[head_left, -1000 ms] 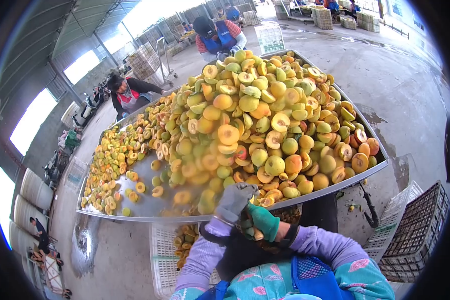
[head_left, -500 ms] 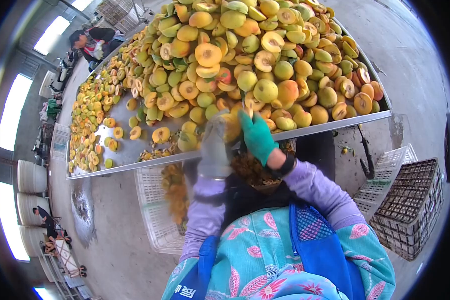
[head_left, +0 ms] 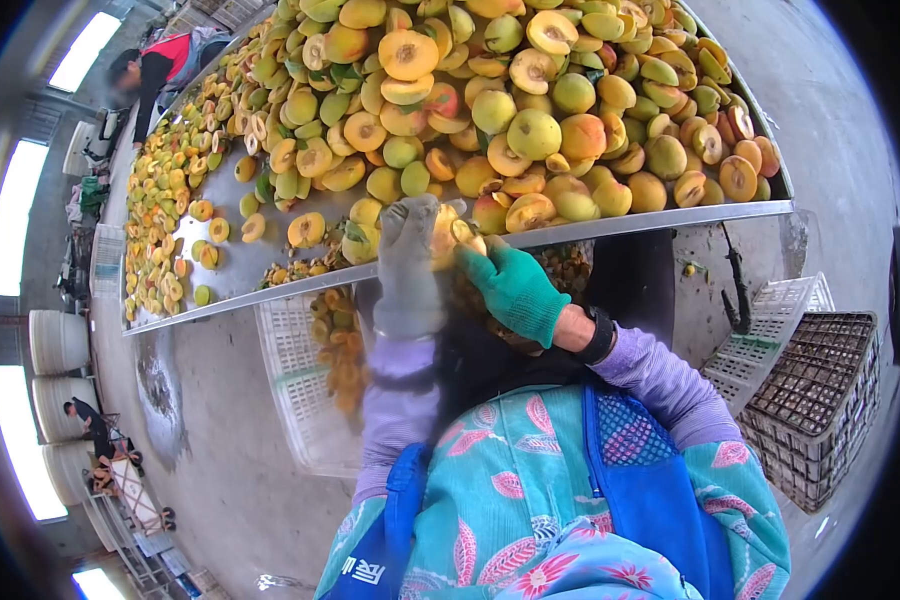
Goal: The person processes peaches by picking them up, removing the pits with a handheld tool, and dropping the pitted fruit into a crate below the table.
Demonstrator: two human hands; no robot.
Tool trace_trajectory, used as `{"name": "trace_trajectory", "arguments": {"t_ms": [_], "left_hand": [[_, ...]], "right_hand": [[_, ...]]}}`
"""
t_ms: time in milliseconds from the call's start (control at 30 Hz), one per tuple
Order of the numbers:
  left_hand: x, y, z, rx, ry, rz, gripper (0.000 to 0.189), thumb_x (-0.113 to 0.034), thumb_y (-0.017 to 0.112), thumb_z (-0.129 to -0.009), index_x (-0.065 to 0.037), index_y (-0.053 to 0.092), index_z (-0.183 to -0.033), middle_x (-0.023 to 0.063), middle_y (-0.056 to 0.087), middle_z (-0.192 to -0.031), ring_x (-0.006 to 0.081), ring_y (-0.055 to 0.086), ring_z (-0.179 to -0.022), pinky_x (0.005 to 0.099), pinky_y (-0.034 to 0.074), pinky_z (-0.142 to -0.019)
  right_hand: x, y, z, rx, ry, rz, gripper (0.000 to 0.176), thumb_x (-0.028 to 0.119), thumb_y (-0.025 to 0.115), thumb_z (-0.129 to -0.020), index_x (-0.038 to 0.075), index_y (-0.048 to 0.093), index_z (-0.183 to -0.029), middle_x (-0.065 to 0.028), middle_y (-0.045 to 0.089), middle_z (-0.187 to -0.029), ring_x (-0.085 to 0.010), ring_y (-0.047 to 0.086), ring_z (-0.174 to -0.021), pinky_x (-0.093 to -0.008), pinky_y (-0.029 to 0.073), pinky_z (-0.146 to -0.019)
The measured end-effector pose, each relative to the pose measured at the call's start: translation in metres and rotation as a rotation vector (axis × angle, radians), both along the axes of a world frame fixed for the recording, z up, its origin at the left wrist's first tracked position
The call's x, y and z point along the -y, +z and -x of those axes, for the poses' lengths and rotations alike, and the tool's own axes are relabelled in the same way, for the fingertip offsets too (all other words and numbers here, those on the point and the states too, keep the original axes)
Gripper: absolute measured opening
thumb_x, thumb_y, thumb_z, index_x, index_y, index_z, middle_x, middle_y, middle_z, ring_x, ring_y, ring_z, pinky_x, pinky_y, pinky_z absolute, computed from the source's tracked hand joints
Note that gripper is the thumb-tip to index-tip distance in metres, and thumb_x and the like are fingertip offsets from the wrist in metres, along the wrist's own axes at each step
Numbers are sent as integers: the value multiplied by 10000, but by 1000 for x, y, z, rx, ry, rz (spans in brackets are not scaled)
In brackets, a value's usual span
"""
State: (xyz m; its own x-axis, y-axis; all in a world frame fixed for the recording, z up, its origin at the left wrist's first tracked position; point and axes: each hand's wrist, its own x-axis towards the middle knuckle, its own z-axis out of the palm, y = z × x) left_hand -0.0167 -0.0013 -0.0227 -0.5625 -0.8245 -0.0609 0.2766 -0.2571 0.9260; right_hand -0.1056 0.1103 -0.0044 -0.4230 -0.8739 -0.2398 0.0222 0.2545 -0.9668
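Observation:
My left hand (head_left: 408, 260), in a grey glove and blurred by motion, is closed on a cut yellow peach (head_left: 446, 232) at the near rim of a metal table. Beside it my right hand (head_left: 520, 292), in a green glove, is closed with thumb and fingers at a pale cut piece of peach (head_left: 469, 238) that touches the other one. Whether a small tool is also in the right fingers I cannot make out. In front of both hands lies a heap of whole and halved peaches (head_left: 535, 134), many halves showing pit hollows.
The metal table's rim (head_left: 660, 217) runs just beyond my hands. Below it stands a white crate (head_left: 295, 375) with peach pieces. Stacked crates (head_left: 810, 395) stand at right. A co-worker (head_left: 165, 75) leans over the table's far left; another person (head_left: 95, 428) is near white tubs (head_left: 58, 342).
Both hands have drawn back from the heap to the table's rim, and the peach between them now shows its cut side. The co-worker at far left has bent forward over the table.

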Motion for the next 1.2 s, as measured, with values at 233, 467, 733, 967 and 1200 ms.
{"name": "trace_trajectory", "arguments": {"t_ms": [233, 467, 733, 967, 1200], "left_hand": [[-6, -6, 11, 71, 102, 167, 302, -260, 519, -977, 4, 596, -1103, 133, 650, -973, 202, 633, -852, 314, 534, -749], [-11, -2, 10, 78, 172, 364, 297, -228, 509, -984, 33, 610, -1085, 131, 648, -984, 191, 627, -887, 309, 525, -758], [-23, -7, 23, -105, 249, 353, 291, -203, 503, -981, 51, 597, -1086, 152, 632, -1025, 212, 632, -883, 333, 539, -772], [-4, -13, 18, 117, 174, 645, 295, -211, 527, -968, 49, 596, -1089, 140, 641, -1002, 204, 633, -866, 324, 536, -765], [21, 6, 14, 243, -269, 283, 246, -189, 529, -955, 31, 623, -1017, 133, 660, -886, 203, 636, -802, 283, 528, -704]], "right_hand": [[3, -7, -4, -20, -60, 38, 419, 398, 501, -967, -17, 550, -944, -136, 558, -684, -202, 499, -614, -363, 427, -585], [10, -18, -3, 15, -8, 82, 415, 414, 508, -965, 1, 543, -977, -122, 585, -719, -233, 567, -667, -366, 443, -609], [8, 13, 6, 363, 64, -198, 407, 434, 485, -969, 31, 512, -1021, -54, 537, -694, -151, 494, -493, -310, 406, -415], [12, 7, 11, 676, 101, -222, 363, 462, 471, -967, 100, 493, -960, -40, 459, -581, -145, 395, -384, -305, 308, -323], [6, 8, 13, 659, 109, -173, 382, 501, 444, -964, 146, 472, -825, 5, 397, -545, -129, 321, -354, -273, 236, -311]]}}
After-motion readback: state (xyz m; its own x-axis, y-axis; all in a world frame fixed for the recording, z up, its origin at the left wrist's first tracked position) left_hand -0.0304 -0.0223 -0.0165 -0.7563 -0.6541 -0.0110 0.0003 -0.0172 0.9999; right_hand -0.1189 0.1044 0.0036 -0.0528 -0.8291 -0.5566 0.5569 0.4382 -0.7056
